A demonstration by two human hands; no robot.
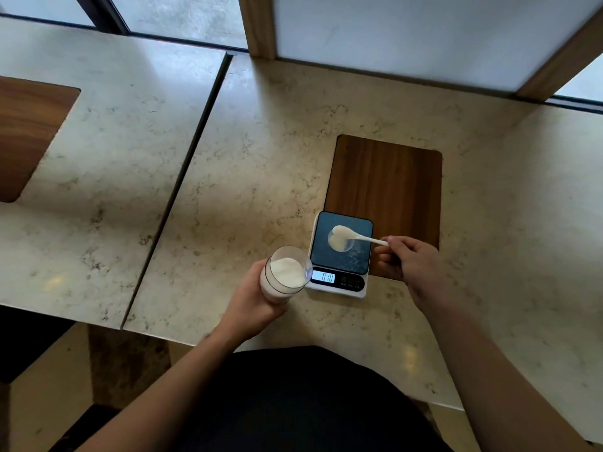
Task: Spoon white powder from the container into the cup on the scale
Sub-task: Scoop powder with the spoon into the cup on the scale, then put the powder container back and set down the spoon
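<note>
On the surface (261, 141) stands the scale (339, 256) with the cup (340, 244), some powder already in it. The left hand (254, 301) grips the container (285, 274), still holding much powder. The right hand (412, 259) pinches the spoon (349, 233) over the cup; more scoops probably remain.

Scale display (323, 277) digits too blurred to read. Cup (340, 243) on platform partly hidden under spoon bowl (341, 231). At nine o'clock, wooden inlay (26, 132) cut off by edge.
</note>
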